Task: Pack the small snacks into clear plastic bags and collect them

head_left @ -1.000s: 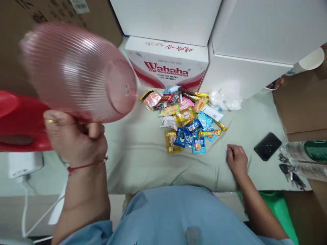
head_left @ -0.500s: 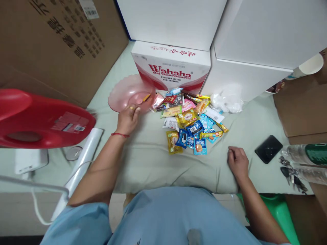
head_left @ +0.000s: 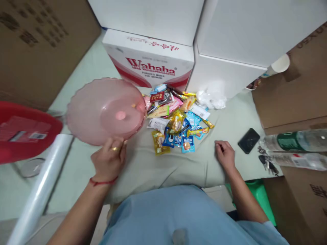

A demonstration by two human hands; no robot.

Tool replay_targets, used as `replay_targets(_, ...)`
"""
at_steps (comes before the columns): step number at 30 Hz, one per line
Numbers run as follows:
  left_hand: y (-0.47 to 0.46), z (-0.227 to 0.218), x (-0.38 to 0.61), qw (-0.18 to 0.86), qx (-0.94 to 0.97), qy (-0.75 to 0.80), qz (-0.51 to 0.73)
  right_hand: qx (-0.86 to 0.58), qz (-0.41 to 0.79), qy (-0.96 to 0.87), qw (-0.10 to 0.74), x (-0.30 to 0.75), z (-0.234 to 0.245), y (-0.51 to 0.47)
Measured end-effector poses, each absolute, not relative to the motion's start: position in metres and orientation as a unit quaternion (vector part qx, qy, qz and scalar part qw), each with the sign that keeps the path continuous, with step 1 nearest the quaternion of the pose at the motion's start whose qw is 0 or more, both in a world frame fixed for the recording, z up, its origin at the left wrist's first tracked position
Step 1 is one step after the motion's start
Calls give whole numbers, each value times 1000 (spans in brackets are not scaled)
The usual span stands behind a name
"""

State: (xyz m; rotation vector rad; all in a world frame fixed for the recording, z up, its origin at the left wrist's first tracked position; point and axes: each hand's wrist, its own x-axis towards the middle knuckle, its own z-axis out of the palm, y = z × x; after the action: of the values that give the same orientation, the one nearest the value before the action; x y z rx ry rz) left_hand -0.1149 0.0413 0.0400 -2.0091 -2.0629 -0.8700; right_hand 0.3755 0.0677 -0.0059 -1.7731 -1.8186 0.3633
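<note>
My left hand (head_left: 109, 158), with a ring and a red cord at the wrist, is closed on the near rim of a translucent pink bowl (head_left: 85, 109). The bowl has a scalloped edge and is lifted and tilted. Its right side overlaps the left edge of a pile of small wrapped snacks (head_left: 158, 125). That pile holds yellow, blue, red, pink and white packets on the pale green cloth. Right of the pile, my right hand (head_left: 226, 154) rests on the cloth near its front edge. Its fingers are curled in, with nothing seen in them.
A white and red Wahaba-style water carton (head_left: 153, 66) stands behind the snacks, beside white boxes (head_left: 224, 73). A crumpled white plastic bag (head_left: 213, 97) lies right of the pile. Further right are a black phone (head_left: 249, 140), keys (head_left: 268, 165) and bottles (head_left: 291, 141). A red jug (head_left: 28, 132) and film roll (head_left: 43, 183) sit left.
My left hand has brought the bowl up and toward me, so it looks larger and more tilted. My right hand stays on the cloth. The camera view has shifted.
</note>
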Motion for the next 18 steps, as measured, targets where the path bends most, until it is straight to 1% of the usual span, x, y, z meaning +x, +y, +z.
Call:
replay_targets(2, 23, 32, -109, 74, -657, -701, -267, -684, 171, -636, 314, 377, 0, 80)
replay_targets(4, 8, 24, -102, 58, -640, -724, -251, -696, 190, -599, 347, 381, 7, 99)
replay_targets(7, -12, 15, -94, 30, -605, -762, -229, -691, 182, -588, 379, 386, 18, 140)
replay_targets(12, -35, 11, -100, 43, -592, -777, -211, -680, 112, -598, 409, 387, 37, 217)
replay_targets(16, -53, 20, -102, 74, -596, -759, -251, -679, 30, -612, 404, 373, 46, 268)
replay_targets(18, -63, 23, -96, 68, -622, -730, -277, -677, -4, -625, 388, 363, 48, 285)
